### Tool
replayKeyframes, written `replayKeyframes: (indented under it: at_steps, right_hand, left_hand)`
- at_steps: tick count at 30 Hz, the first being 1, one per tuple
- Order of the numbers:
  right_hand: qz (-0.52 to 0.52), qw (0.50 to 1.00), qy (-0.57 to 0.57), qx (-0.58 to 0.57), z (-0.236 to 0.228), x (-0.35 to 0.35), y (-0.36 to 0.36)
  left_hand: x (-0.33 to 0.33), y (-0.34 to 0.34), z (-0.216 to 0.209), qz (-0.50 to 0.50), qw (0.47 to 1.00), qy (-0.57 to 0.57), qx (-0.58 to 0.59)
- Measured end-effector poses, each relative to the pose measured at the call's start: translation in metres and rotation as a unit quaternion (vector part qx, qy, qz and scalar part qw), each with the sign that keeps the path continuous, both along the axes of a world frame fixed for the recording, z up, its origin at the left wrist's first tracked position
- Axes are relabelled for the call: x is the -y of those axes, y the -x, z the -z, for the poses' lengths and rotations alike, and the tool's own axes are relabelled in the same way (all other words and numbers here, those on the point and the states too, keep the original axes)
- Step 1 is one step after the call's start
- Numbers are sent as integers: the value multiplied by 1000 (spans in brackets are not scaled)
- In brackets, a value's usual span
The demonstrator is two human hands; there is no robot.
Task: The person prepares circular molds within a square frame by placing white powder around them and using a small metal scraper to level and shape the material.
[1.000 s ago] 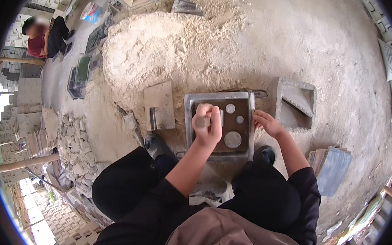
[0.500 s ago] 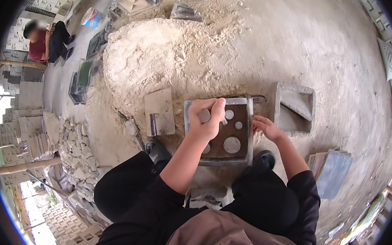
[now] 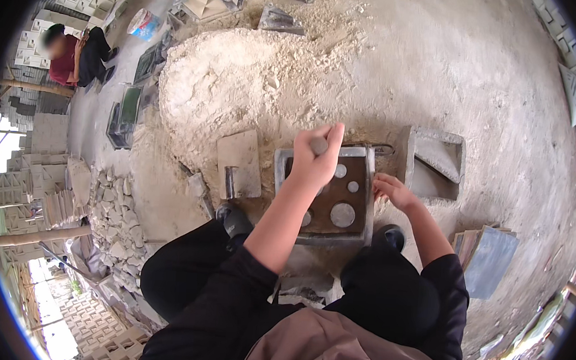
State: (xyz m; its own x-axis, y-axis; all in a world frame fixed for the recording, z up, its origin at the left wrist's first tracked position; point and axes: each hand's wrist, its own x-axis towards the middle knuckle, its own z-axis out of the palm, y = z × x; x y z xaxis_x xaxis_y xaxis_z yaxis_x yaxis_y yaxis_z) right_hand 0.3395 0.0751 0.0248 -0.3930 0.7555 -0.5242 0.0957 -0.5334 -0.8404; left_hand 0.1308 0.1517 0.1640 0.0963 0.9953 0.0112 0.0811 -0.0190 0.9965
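Between my feet lies a rectangular grey metal mould [image 3: 369, 215] with a brown inside and several pale discs, large and small, such as the big disc [image 3: 342, 215]. Over its far edge, my left hand [image 3: 315, 160] is closed around a short grey rod with a round end [image 3: 318, 145]; the rod's lower end is hidden by the hand. The left forearm covers part of the mould's left side. At the right wall of the mould, my right hand [image 3: 396, 192] rests with bent fingers against the rim.
A pale heap of powder [image 3: 218, 77] spreads beyond the mould. Left of it lies a flat board with a handle [image 3: 241, 164]; a grey box frame with a diagonal divider [image 3: 463, 167] stands to the right. Stacked flat plates [image 3: 491, 262] lie farther right. A person [image 3: 78, 58] sits far left.
My left hand has moved away from me and slightly right with the rod, toward the far edge of the mould. The right hand stays at the right rim. The view has shifted slightly.
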Motion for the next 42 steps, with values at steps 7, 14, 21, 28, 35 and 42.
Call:
replayKeyframes:
  at_steps: [7,14,21,28,35,42]
  right_hand:
    - [16,1000,18,-17,5,2,2]
    - [17,999,22,-28,3,3,6]
    - [3,999,3,-35,6,2,-5]
    - [-11,999,-25,-39,5,-1,-3]
    - [-16,999,-3,-33,2,-5,-6]
    - [-33,999,5,-17,-5,-11,-8]
  left_hand:
    - [11,5,10,81,995,28,47]
    - [35,22,5,199,979,-32,24]
    - [32,1,-2,349,911,-218,-20]
    - [26,13,-13,460,877,-137,-31]
    - [28,12,-18,519,850,-90,23]
    - [37,18,0,575,817,-40,-1]
